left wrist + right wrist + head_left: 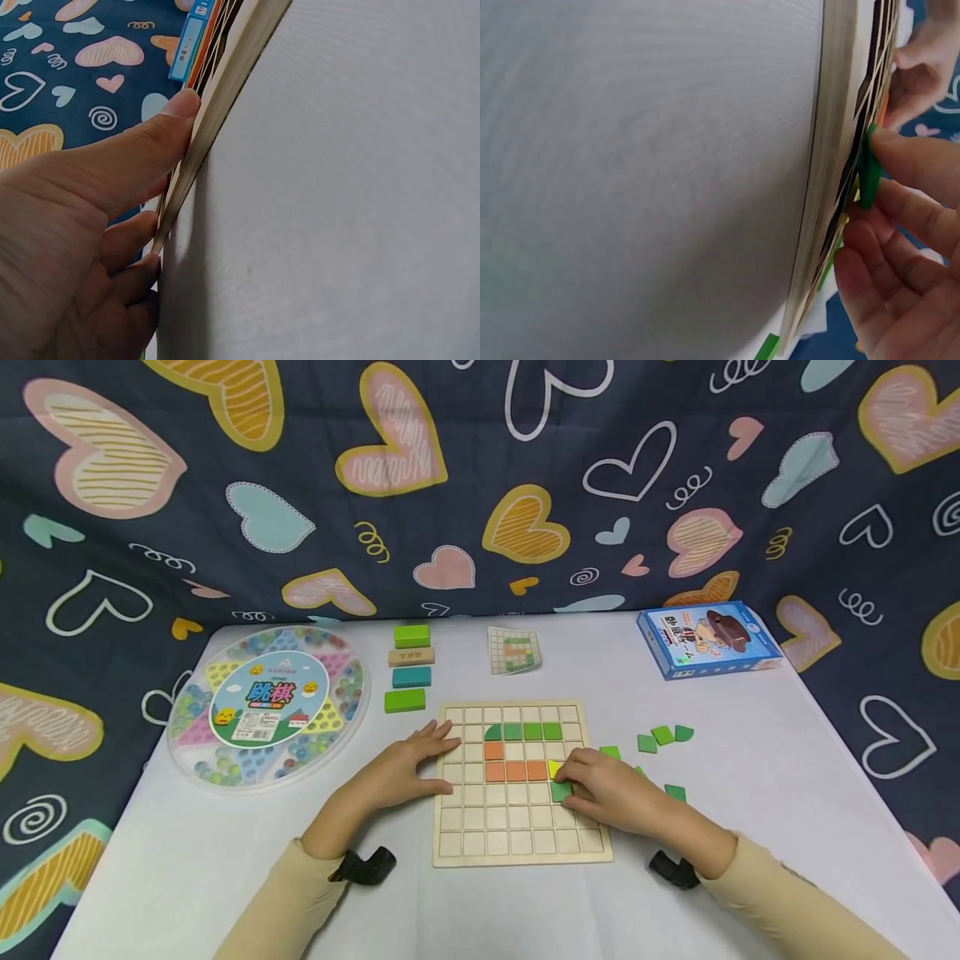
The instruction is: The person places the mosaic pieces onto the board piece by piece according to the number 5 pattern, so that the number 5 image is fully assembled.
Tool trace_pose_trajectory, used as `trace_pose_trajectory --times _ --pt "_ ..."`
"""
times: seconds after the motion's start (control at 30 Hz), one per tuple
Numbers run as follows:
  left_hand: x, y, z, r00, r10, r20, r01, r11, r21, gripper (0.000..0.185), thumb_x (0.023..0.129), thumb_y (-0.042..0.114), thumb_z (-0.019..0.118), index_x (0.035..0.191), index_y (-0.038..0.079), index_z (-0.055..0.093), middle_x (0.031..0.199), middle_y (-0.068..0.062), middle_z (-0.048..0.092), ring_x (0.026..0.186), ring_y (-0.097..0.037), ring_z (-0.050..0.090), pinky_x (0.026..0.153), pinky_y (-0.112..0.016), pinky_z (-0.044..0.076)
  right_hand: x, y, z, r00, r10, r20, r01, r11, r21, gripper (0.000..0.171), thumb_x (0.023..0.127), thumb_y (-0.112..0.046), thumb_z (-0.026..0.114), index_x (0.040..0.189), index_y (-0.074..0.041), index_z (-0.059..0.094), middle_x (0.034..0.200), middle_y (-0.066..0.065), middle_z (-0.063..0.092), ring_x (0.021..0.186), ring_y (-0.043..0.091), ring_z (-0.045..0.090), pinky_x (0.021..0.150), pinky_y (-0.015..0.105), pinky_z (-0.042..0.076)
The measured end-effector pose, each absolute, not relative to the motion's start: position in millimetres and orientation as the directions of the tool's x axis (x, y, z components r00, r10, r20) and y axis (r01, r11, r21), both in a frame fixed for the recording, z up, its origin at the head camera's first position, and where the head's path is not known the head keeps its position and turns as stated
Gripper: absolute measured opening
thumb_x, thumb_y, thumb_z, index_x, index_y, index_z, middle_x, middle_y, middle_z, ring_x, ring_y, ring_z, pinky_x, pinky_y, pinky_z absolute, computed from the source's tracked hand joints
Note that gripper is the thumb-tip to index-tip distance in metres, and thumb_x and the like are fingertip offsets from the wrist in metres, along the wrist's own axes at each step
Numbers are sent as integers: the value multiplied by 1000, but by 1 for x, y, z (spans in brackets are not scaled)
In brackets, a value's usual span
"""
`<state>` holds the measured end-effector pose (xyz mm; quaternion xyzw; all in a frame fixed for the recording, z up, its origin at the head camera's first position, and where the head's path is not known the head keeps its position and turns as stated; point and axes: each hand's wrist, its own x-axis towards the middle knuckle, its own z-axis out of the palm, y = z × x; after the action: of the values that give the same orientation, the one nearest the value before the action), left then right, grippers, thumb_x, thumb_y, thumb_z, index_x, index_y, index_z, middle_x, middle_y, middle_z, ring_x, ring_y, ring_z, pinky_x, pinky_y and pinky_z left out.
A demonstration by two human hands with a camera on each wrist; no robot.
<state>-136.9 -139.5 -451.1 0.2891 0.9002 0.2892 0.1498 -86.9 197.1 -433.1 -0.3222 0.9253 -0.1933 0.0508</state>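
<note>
A wooden grid board (517, 843) lies on the white table. On it sit a row of green tiles (532, 732), orange tiles (516, 771) below and a yellow tile (554, 769). My left hand (408, 766) touches the board's left edge with thumb and fingers spread; the left wrist view shows the thumb (142, 154) against the wooden edge. Over the right part of the board, my right hand (611, 785) pinches a green tile (869, 169) between thumb and fingers, just below the yellow tile. In the head view that tile is partly covered by the fingers.
Loose green tiles (662, 735) lie right of the board. A printed pattern card (514, 650) lies behind it, with a blue box (708, 639) at the back right. Left stand several blocks (411, 677) and a round marble game (270, 706). A heart-patterned cloth (480, 485) hangs behind.
</note>
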Motion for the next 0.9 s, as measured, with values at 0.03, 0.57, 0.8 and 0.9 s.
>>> trace_pose_trajectory --times 0.03,0.57,0.8,0.9 --pt "-137 -140 -451 -788 607 -103 434 666 606 73 78 42 74 141 16 47 155 -3 28 145 -30 19 113 -56 23 -87 196 -434 -784 -619 46 -588 716 -377 23 83 -23 73 103 -12 69 97 -6 60 80 4 52 69 22 50" --pt "-138 -141 -453 -789 608 -95 440 666 602 72 78 42 74 141 16 48 155 -3 30 144 -31 20 112 -56 25 -97 234 -424 -892 -451 31 -405 765 -501 38 81 -19 75 116 -9 64 115 2 64 106 18 61 88 39 52" --pt "-138 -141 -453 -787 610 -90 444 662 604 72 78 41 74 140 16 49 154 -4 30 144 -32 22 112 -56 26 -108 261 -432 -914 -405 -17 -328 764 -556 43 83 -18 74 123 -8 62 120 7 63 110 25 60 90 45 50" --pt "-138 -141 -453 -787 610 -87 443 658 609 71 78 41 74 140 15 49 154 -3 30 144 -32 22 112 -56 25 -110 264 -435 -916 -401 -35 -310 759 -573 43 83 -19 73 123 -8 62 121 7 63 111 26 59 91 45 49"
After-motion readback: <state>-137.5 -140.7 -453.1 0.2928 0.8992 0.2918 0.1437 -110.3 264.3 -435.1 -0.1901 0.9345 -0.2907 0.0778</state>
